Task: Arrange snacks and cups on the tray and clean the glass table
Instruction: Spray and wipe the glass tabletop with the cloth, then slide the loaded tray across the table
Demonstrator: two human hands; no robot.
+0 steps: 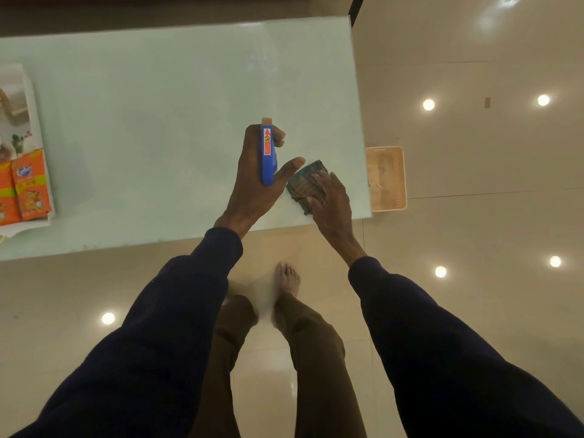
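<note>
A glossy beige tiled floor (474, 222) throws back round spots of ceiling light, and a pale frosted glass table (158, 121) fills the upper left of the view.

The left hand (252, 188) hangs over the table's right half. Its fingers are wrapped round the top of a blue spray bottle (268, 156), which is seen from above. The fingertips fold over the far end near the nozzle, and the thumb sticks out straight toward 2 o'clock, off the bottle. A red arrow label runs along the bottle's top and points to 12 o'clock.

Just beside it, at 4 o'clock from the bottle, the right hand (331, 203) lies flat on a folded dark checked cloth (305, 181). Its fingers are straight, slightly spread and resting on the fabric. The cloth sits on the glass close to the table's near right corner.

At 3 o'clock from the cloth, past the table's right edge, a peach plastic basket (387, 178) stands on the floor, partly under the glass.

Well apart, at 9 o'clock along the table's left edge, orange snack packets (30, 184) lie side by side on a white printed surface (19, 99). Whether that is the tray cannot be told.

At 6 o'clock are dark sleeves, brown trousers and a bare foot (287, 278) on the tiles.
</note>
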